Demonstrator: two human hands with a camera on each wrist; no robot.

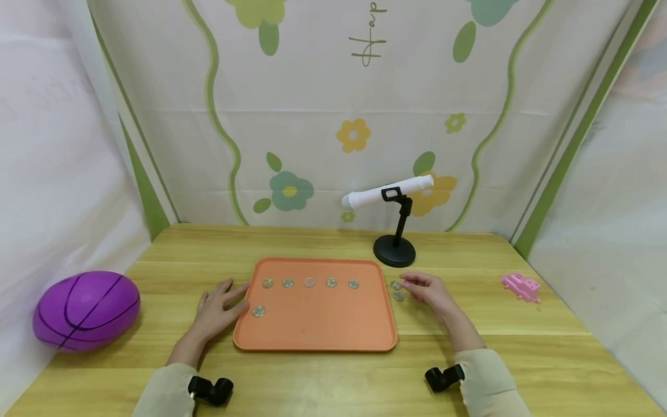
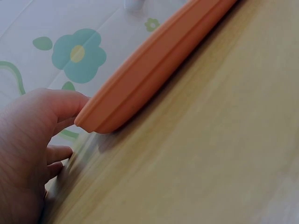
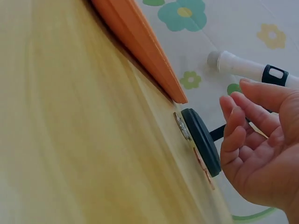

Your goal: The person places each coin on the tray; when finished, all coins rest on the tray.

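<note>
An orange tray [image 1: 318,333] lies on the wooden table. Several coins [image 1: 310,282] form a row along its far part, and one more coin [image 1: 258,311] sits near its left edge. My left hand [image 1: 216,313] is at the tray's left side, fingers spread and relaxed, thumb and forefinger at the rim [image 2: 93,114]. Just off the tray's right edge two coins, one farther coin [image 1: 396,285] and one nearer coin [image 1: 398,296], rest on the table. Beside them is my right hand [image 1: 429,292], its fingers loosely bent; in the right wrist view no coin shows between fingers and thumb.
Behind the tray, a white microphone [image 1: 370,197] is clipped to a black stand [image 1: 394,251]. A purple ball [image 1: 87,311] sits at the left, and a pink toy [image 1: 521,287] at the right. A printed cloth [image 1: 312,133] hangs behind the table.
</note>
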